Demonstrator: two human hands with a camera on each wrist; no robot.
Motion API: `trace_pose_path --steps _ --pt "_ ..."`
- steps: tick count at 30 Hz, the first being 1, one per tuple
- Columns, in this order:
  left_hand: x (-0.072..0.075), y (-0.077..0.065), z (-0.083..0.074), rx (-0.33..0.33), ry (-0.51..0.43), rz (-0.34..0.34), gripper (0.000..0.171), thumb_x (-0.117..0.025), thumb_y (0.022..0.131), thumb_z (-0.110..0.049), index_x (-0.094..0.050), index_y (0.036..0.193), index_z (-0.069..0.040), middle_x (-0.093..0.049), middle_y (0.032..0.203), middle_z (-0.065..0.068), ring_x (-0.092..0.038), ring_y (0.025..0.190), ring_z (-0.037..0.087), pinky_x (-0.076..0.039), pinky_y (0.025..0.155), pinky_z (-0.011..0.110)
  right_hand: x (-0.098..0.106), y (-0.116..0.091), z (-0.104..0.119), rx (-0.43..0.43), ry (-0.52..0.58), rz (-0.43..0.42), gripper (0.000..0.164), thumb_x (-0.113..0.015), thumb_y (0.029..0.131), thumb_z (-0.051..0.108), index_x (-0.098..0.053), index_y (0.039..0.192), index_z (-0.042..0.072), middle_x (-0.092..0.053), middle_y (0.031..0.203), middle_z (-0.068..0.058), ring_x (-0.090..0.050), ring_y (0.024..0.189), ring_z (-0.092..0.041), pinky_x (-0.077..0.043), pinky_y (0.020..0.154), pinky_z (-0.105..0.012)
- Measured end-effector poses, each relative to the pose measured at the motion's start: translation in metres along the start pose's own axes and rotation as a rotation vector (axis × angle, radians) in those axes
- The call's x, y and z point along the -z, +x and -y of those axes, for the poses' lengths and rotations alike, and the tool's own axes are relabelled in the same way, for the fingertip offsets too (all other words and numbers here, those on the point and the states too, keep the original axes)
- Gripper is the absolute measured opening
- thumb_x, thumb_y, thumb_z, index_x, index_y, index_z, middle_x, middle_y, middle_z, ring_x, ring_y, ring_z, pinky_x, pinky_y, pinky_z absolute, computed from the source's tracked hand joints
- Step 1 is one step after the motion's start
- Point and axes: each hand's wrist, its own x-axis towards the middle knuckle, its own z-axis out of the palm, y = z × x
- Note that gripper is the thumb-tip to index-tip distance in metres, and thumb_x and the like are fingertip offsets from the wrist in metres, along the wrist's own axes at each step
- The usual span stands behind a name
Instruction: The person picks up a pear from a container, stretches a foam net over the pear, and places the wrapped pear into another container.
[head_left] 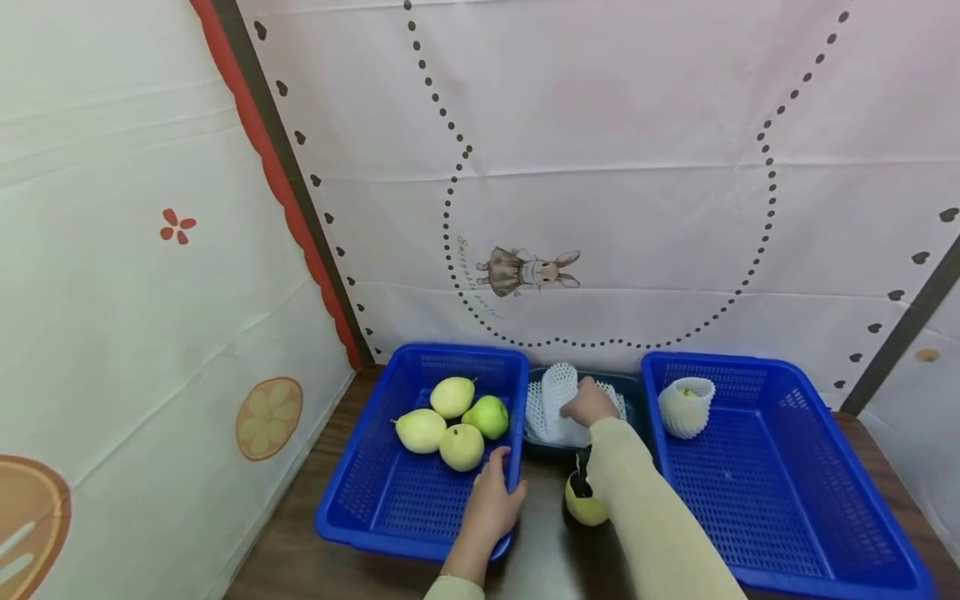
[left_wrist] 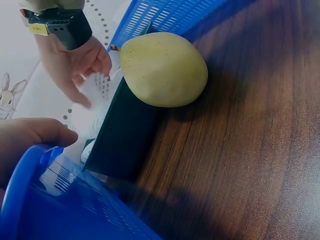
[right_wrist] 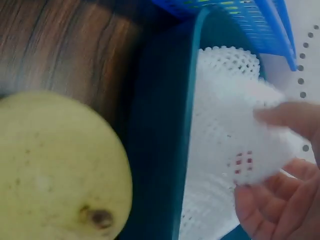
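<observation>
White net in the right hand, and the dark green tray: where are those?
White net (right_wrist: 255,142), right wrist view: middle of its mesh.
Dark green tray (left_wrist: 129,132), left wrist view: outer side wall.

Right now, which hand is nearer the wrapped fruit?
Right. Right hand pinches a net at the dark tray, left of the fruit; left hand is farther left, touching the left basket.

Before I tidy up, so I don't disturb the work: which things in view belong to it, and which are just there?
Likely in the job: foam net, dark green tray, loose pear, left blue basket, four bare fruits, right blue basket, net-wrapped fruit.
Likely just there: printed cloth, black wrist device, wooden tabletop.
</observation>
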Motion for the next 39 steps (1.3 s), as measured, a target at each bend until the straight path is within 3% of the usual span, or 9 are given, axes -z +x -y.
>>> trace_pose_path --steps 5,8,12,16,18,26,32,36,39 --pt "-0.002 -0.002 -0.003 -0.017 -0.005 -0.024 0.054 -0.067 0.084 -0.023 -0.044 0.130 -0.006 -0.054 0.120 0.016 -0.049 0.108 0.033 -0.042 0.084 0.050 0.026 -0.005 0.005 -0.048 0.178 -0.016 0.045 -0.063 0.082 0.009 -0.045 0.121 -0.006 -0.051 0.117 -0.024 -0.053 0.098 -0.034 -0.050 0.066 -0.038" --pt "0.001 -0.003 -0.007 -0.038 -0.047 -0.137 0.056 -0.068 0.084 -0.032 -0.047 0.128 -0.005 -0.055 0.121 0.014 -0.044 0.110 0.030 -0.040 0.086 0.048 0.043 -0.015 0.012 -0.043 0.342 0.063 0.051 -0.060 0.086 0.010 -0.039 0.131 -0.003 -0.046 0.126 -0.024 -0.050 0.106 -0.034 -0.050 0.071 -0.038" --pt "0.011 -0.002 -0.019 -0.036 -0.334 -0.223 0.058 -0.063 0.087 -0.040 -0.047 0.129 -0.003 -0.058 0.118 0.008 -0.044 0.111 0.025 -0.039 0.091 0.044 0.050 -0.039 0.016 0.046 0.508 0.226 0.055 -0.062 0.087 0.009 -0.037 0.135 -0.001 -0.053 0.123 -0.021 -0.057 0.098 -0.028 -0.049 0.075 -0.038" --pt "0.020 0.004 -0.035 0.044 -0.730 -0.095 0.060 -0.059 0.089 -0.041 -0.047 0.131 -0.001 -0.061 0.114 0.009 -0.052 0.100 0.019 -0.042 0.083 0.037 0.042 -0.067 0.015 0.131 0.568 0.350 0.056 -0.065 0.086 0.015 -0.041 0.133 -0.002 -0.061 0.111 -0.017 -0.062 0.085 -0.020 -0.050 0.072 -0.036" --pt "0.021 0.006 -0.040 0.092 -0.840 -0.042 0.056 -0.061 0.088 -0.039 -0.052 0.127 0.000 -0.064 0.107 0.007 -0.055 0.090 0.014 -0.043 0.076 0.031 0.038 -0.078 0.014 0.141 0.561 0.361 0.055 -0.066 0.086 0.024 -0.045 0.130 -0.003 -0.062 0.107 -0.014 -0.061 0.083 -0.018 -0.050 0.072 -0.035" --pt "0.023 0.007 -0.030 0.187 -0.894 -0.107 0.030 -0.069 0.084 -0.024 -0.069 0.095 0.003 -0.061 0.072 -0.004 -0.050 0.059 0.013 -0.044 0.059 0.025 0.065 -0.085 -0.008 0.092 0.568 0.040 0.029 -0.066 0.086 0.027 -0.065 0.098 0.000 -0.057 0.086 -0.002 -0.048 0.074 -0.014 -0.048 0.063 -0.030" --pt "0.015 0.005 -0.038 0.092 -1.014 0.068 0.048 -0.065 0.087 -0.017 -0.050 0.126 0.007 -0.065 0.100 0.007 -0.061 0.084 0.013 -0.048 0.079 0.031 0.062 -0.094 -0.003 0.218 0.511 0.030 0.036 -0.068 0.085 0.024 -0.063 0.110 -0.002 -0.063 0.092 -0.006 -0.054 0.074 -0.013 -0.048 0.061 -0.029" --pt "0.005 0.005 -0.048 -0.009 -1.248 0.239 0.076 -0.061 0.090 -0.022 -0.011 0.146 -0.006 -0.041 0.136 0.019 -0.051 0.115 0.019 -0.034 0.101 0.039 0.050 -0.106 0.009 0.334 0.454 0.124 0.040 -0.065 0.087 0.029 -0.062 0.117 0.003 -0.063 0.104 -0.010 -0.059 0.088 -0.019 -0.050 0.071 -0.033" --pt "0.000 0.007 -0.054 0.009 -1.378 0.260 0.077 -0.058 0.092 -0.028 -0.004 0.146 -0.013 -0.029 0.144 0.019 -0.043 0.123 0.024 -0.030 0.103 0.041 0.046 -0.110 0.013 0.395 0.416 0.160 0.039 -0.053 0.094 0.033 -0.060 0.121 0.006 -0.057 0.117 -0.010 -0.052 0.104 -0.024 -0.045 0.083 -0.041"
